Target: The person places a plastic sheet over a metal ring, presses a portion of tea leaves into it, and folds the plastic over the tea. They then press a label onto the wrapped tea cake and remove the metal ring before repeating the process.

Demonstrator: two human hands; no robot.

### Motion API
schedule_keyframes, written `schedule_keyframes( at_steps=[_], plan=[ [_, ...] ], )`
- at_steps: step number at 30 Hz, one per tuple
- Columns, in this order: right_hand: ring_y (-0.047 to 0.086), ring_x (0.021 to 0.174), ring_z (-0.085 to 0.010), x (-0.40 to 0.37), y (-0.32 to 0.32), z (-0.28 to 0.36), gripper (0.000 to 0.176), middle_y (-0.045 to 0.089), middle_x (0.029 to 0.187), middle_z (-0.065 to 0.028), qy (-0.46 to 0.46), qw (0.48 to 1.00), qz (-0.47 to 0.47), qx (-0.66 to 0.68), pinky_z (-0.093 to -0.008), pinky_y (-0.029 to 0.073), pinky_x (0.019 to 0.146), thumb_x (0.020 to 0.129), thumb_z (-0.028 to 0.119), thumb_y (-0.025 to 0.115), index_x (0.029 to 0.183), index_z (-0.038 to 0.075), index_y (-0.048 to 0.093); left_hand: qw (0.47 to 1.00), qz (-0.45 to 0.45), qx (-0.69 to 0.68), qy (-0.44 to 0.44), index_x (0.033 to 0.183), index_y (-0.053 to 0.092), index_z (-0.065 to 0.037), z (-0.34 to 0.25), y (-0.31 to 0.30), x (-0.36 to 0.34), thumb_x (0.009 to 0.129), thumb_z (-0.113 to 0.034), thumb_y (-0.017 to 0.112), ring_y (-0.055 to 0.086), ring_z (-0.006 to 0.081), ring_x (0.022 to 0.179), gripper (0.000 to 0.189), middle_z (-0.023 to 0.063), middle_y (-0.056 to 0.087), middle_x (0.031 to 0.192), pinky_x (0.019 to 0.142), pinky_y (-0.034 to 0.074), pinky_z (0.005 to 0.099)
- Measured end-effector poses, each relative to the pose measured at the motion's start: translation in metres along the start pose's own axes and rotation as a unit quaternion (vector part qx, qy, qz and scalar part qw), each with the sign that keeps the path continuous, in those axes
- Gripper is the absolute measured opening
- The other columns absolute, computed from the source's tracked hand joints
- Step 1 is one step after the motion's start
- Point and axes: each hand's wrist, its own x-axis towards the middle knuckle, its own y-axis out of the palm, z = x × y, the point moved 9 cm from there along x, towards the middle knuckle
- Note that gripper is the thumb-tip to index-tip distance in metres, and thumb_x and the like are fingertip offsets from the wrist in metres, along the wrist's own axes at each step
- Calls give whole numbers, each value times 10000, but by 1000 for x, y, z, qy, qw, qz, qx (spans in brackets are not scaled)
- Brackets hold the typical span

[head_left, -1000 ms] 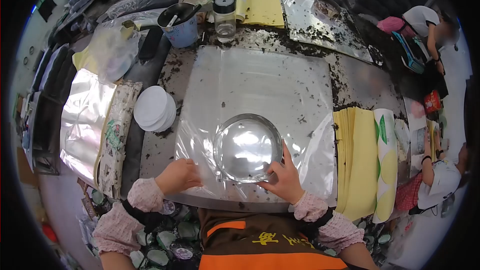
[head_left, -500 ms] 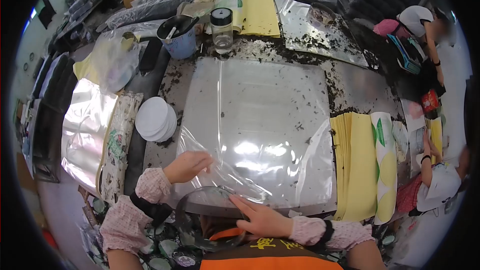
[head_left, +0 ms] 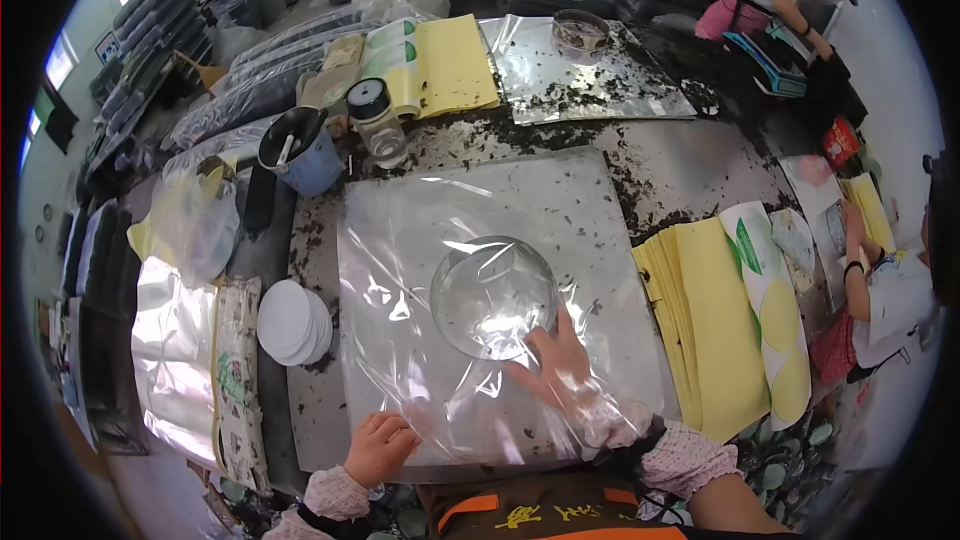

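Observation:
A clear plastic film (head_left: pixel 395 290) lies wrinkled over the flat sheet in front of me. Beneath it, near the middle, is a clear round ring or dish (head_left: pixel 495 298). My right hand (head_left: pixel 558 365) reaches under the film at the ring's lower right, its fingers spread and the fingertips beside the rim. At the film's front left edge, my left hand (head_left: pixel 382 447) has its fingers closed on the film. White round discs (head_left: pixel 292 323) are stacked to the left.
Folded yellow sheets (head_left: pixel 705 325) lie at the right. A blue cup (head_left: pixel 305 162) and a lidded jar (head_left: pixel 378 125) stand at the back left, amid dark flakes. Silvery packets (head_left: pixel 175 350) are at far left. Two people work on the right.
The ring has moved from the front edge to the middle, under the film. My right hand went forward with it, and its fingers are spread. My left hand is nearer the front edge.

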Motion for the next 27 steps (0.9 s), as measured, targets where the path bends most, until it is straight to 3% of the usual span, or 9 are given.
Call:
schedule_keyframes(
  at_steps=[5, 7, 9, 11, 12, 15, 22, 26, 27],
  plan=[
    [550, 1260, -450, -78, 11, -24, 616, 502, 1413, -285, -138, 989, -40, -16, -449, 476, 1050, 821, 191, 771, 1371, 21, 552, 989, 55, -77, -115, 951, 704, -95, 49, -19, 1, 766, -122, 756, 689, 292, 887, 194, 96, 714, 998, 785, 556, 412],
    [568, 1256, -411, -133, 21, -32, 623, 535, 1394, -244, -229, 965, 74, -101, -448, 451, 1082, 812, 180, 766, 1383, 49, 557, 973, -79, 148, -160, 976, 717, -64, 108, -55, -14, 799, -112, 744, 710, 313, 902, 185, 139, 726, 1019, 774, 572, 403],
    [695, 912, -330, -188, 21, -43, 507, 640, 1321, -136, -297, 937, 182, -37, -404, 569, 774, 908, 107, 636, 1409, 137, 565, 917, -189, 281, -209, 909, 721, -36, 146, -89, 3, 824, -90, 731, 719, 331, 845, 101, 127, 741, 933, 711, 577, 391],
    [705, 836, -251, -217, -5, -39, 379, 705, 1211, -75, -263, 908, 325, -32, -342, 574, 682, 940, 80, 571, 1303, 153, 650, 923, -180, 285, -186, 883, 713, -12, 172, -75, -23, 814, -72, 743, 719, 332, 862, 96, 137, 742, 932, 716, 574, 379],
    [714, 817, -223, -204, -42, -16, 342, 710, 1196, -65, -292, 926, 237, -18, -321, 576, 639, 905, 95, 629, 1238, 148, 687, 927, -174, 287, -168, 871, 709, 0, 180, -70, -23, 810, -63, 748, 719, 333, 870, 96, 142, 743, 931, 719, 572, 372],
    [657, 1158, -259, -138, -75, -4, 437, 684, 1202, -105, -176, 977, 120, -25, -360, 559, 910, 819, 175, 739, 1237, 81, 655, 919, -194, 160, -304, 835, 705, 9, 191, -79, -31, 789, -60, 780, 717, 328, 834, 112, 159, 737, 907, 720, 569, 361],
    [717, 983, -221, -103, -39, -33, 257, 735, 1061, -55, -237, 967, 25, -85, -344, 595, 809, 835, 152, 728, 1080, 77, 712, 809, -156, -138, -550, 831, 691, 30, 258, -78, -68, 869, -4, 717, 647, 128, 741, 57, 74, 713, 809, 694, 523, 283],
    [701, 1033, -230, -105, -36, -41, 231, 725, 1080, -65, -237, 968, 11, -81, -348, 589, 833, 830, 143, 733, 1047, 67, 711, 839, -341, -69, -418, 924, 690, 32, 194, -107, -2, 907, -46, 712, 690, 150, 810, 83, 98, 736, 878, 718, 528, 272],
    [698, 1045, -231, -109, -34, -40, 230, 723, 1082, -67, -238, 968, 7, -82, -349, 588, 838, 829, 141, 734, 1044, 66, 710, 900, -313, -20, -304, 933, 695, 16, 139, -103, 51, 898, -49, 721, 707, 176, 819, 78, 108, 742, 904, 721, 539, 287]
  ],
)
